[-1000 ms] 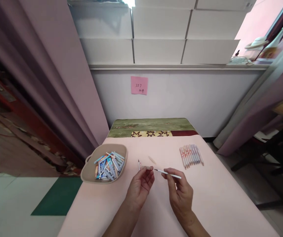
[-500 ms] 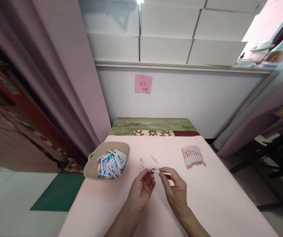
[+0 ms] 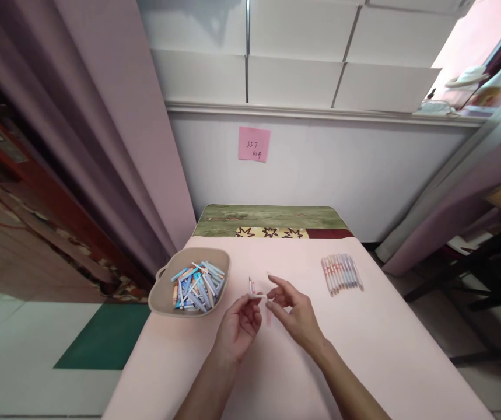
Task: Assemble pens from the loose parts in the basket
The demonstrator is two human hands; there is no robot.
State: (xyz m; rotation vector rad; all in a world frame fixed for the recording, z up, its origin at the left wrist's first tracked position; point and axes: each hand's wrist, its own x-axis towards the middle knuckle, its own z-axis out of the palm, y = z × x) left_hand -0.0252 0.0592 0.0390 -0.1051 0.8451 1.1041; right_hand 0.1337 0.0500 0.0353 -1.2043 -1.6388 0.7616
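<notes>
My left hand (image 3: 239, 326) pinches a slim white pen part (image 3: 258, 296) between thumb and fingertips, its other fingers curled. Beside its right end is my right hand (image 3: 294, 312), thumb and index finger apart. The right index finger stretches over the spot of a pale, pointed pen piece, now mostly covered. Just beyond the left fingertips, a dark-tipped pen piece (image 3: 251, 285) lies on the pink tabletop (image 3: 377, 350), with a red-marked piece (image 3: 253, 287) against it. Between my hands shows a blurred, pinkish, see-through strip (image 3: 268, 318); its kind is unclear.
On the left stands a beige basket (image 3: 159, 297) heaped with blue, white and orange pen parts (image 3: 200, 287). A row of several pens (image 3: 342, 274) lies at the right. Behind the table is a wall with a pink note (image 3: 254, 144).
My right hand has shifted left, its index finger now stretched forward over the pale piece. The white part's long right end no longer shows. My left hand has moved slightly left.
</notes>
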